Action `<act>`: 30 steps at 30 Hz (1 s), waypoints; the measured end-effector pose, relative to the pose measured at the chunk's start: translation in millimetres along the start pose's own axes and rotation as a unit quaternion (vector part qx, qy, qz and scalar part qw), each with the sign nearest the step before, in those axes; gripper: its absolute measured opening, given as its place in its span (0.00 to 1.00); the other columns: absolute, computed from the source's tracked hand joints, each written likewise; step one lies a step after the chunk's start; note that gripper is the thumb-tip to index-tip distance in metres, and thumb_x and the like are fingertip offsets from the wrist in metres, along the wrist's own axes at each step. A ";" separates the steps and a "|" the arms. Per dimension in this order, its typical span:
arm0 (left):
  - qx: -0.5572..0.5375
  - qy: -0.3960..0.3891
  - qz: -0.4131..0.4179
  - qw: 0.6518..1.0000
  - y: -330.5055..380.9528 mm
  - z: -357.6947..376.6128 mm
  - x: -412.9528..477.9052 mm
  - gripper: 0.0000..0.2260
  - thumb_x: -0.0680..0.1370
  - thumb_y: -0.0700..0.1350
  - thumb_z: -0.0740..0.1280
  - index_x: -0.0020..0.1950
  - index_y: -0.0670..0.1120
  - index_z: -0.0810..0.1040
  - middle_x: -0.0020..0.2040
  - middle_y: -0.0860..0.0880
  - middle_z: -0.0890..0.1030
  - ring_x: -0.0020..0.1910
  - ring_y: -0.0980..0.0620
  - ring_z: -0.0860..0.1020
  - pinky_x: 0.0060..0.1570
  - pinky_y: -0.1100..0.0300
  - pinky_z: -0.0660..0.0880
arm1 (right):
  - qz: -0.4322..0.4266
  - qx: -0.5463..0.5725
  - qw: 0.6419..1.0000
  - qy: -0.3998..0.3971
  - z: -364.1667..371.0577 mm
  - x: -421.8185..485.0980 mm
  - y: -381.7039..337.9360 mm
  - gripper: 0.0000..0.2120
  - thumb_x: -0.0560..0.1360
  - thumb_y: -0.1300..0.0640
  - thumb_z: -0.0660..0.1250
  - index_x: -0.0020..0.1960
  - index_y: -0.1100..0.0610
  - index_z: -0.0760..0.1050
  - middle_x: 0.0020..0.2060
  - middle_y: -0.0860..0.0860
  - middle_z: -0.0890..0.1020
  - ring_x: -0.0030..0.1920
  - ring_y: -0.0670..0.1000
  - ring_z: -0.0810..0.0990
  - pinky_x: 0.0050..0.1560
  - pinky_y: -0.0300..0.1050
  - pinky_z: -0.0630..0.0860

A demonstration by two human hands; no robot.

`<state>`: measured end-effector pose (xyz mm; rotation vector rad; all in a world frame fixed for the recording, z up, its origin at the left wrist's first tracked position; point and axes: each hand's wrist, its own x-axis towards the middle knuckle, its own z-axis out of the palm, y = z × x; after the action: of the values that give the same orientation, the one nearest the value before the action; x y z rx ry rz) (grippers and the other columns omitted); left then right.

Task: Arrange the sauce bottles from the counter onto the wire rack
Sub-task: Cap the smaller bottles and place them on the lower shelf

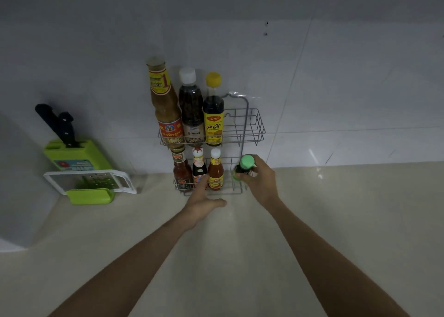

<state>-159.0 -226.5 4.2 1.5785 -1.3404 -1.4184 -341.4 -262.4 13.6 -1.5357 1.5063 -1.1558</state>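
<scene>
The green-capped bottle (245, 166) stood upright at the right end of the lower shelf of the wire rack (252, 127), and the right hand (258, 179) was wrapped around its dark neck just under the cap. Whether its base already rested on the wires could not be told, as the hand and the rack's front rail hid it. Just left of that hand, on the same shelf, stood a white-capped orange sauce bottle (215, 170), then a dark bottle with a red-and-white neck label (199, 170), then a red chili sauce bottle (181, 170) at the far left.

The left hand (204, 202) lay open and holding nothing, its fingers stretched forward against the lower shelf's front rail, in front of the two middle bottles, with the thumb spread out to the side.

Above both hands, the upper shelf carried three taller bottles: a brownish sauce bottle (165, 105), a dark bottle with a white cap (191, 107), and a yellow-capped bottle (213, 110). The part of the upper shelf above the right hand held nothing.

The rack stood on the pale counter (336, 220) against the tiled wall (336, 88). Well to the left of the left hand, a green knife block (77, 155) with black-handled knives (57, 124) stood beside a white-framed grater (91, 181).
</scene>
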 end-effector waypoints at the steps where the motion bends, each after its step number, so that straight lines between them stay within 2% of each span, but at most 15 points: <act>1: -0.006 0.006 0.007 1.000 2.4 0.0 6.7 0.41 0.69 0.37 0.76 0.77 0.49 0.59 0.69 0.54 0.68 0.67 0.54 0.66 0.64 0.58 0.65 | -0.005 0.002 1.000 -0.001 5.7 7.3 4.4 0.18 0.66 0.63 0.76 0.53 0.53 0.76 0.46 0.50 0.82 0.48 0.48 0.79 0.49 0.37 0.76; 4: -0.015 0.016 0.020 1.000 1.8 2.5 22.8 0.41 0.68 0.35 0.76 0.76 0.48 0.60 0.68 0.52 0.70 0.67 0.53 0.68 0.64 0.57 0.66 | -0.005 -0.023 1.000 -0.020 19.8 24.7 17.0 0.19 0.66 0.65 0.75 0.54 0.55 0.76 0.47 0.52 0.82 0.47 0.48 0.78 0.45 0.29 0.72; 9: -0.008 0.023 0.019 1.000 -10.0 6.9 33.9 0.42 0.68 0.34 0.76 0.76 0.48 0.59 0.69 0.52 0.70 0.67 0.53 0.67 0.63 0.59 0.65 | 0.038 -0.068 0.994 -0.076 32.3 41.5 28.9 0.18 0.65 0.64 0.75 0.53 0.57 0.76 0.46 0.51 0.81 0.48 0.52 0.79 0.44 0.41 0.73; 13: 0.007 0.020 -0.001 1.000 -21.6 7.4 37.8 0.45 0.67 0.38 0.77 0.78 0.50 0.55 0.76 0.52 0.64 0.74 0.52 0.63 0.72 0.52 0.63 | 0.047 -0.112 0.988 -0.093 38.6 48.8 33.6 0.20 0.65 0.61 0.75 0.55 0.54 0.75 0.47 0.52 0.82 0.48 0.54 0.80 0.47 0.48 0.76; 20: 0.011 0.022 0.000 1.000 -29.2 7.5 40.2 0.46 0.67 0.40 0.77 0.78 0.51 0.55 0.77 0.52 0.61 0.75 0.53 0.60 0.74 0.49 0.62 | 0.057 -0.155 0.979 -0.119 43.0 53.1 40.3 0.19 0.65 0.60 0.75 0.53 0.55 0.73 0.47 0.53 0.81 0.48 0.56 0.79 0.47 0.49 0.75; 26: 0.025 0.012 -0.002 1.000 -32.1 6.4 42.5 0.47 0.67 0.41 0.77 0.79 0.52 0.54 0.78 0.54 0.59 0.76 0.53 0.59 0.74 0.48 0.62 | 0.062 -0.169 0.975 -0.128 45.6 51.8 42.3 0.19 0.67 0.58 0.75 0.54 0.58 0.73 0.45 0.53 0.80 0.48 0.57 0.79 0.42 0.42 0.68; 30: 0.035 -0.004 -0.010 0.999 -30.1 4.6 41.9 0.47 0.68 0.39 0.77 0.79 0.53 0.52 0.79 0.54 0.56 0.77 0.52 0.58 0.74 0.49 0.61 | 0.052 -0.202 0.970 -0.122 43.1 46.1 38.1 0.22 0.69 0.57 0.74 0.60 0.59 0.71 0.49 0.58 0.83 0.51 0.60 0.80 0.45 0.45 0.74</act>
<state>-159.1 -256.3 -38.2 1.6372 -1.3951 -1.4059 -319.2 -316.3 -31.5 -1.7634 1.6956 -0.5954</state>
